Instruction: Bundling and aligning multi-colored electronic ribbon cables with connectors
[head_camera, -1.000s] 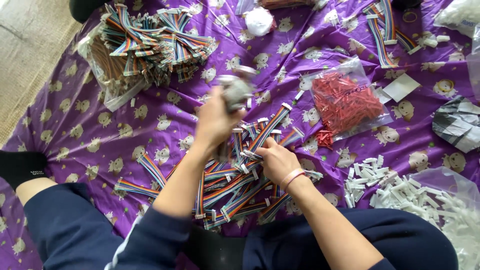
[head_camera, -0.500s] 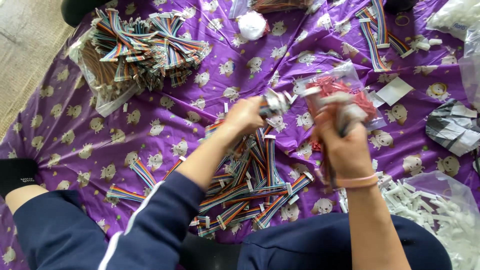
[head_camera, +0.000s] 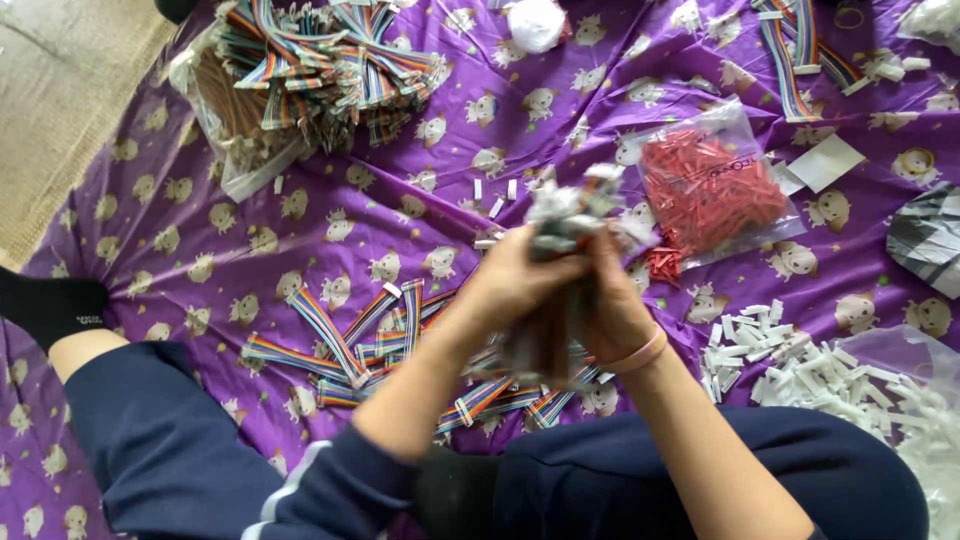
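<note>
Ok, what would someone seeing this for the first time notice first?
Probably both hands, left hand and right hand, clasped around a bundle of rainbow ribbon cables at centre, above the purple patterned sheet. Then the clear bag of red pieces to the right, and the heap of striped cables at upper left.

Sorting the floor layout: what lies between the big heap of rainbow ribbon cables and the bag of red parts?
In the head view, purple patterned sheet with a few loose white connectors scattered on it.
</note>
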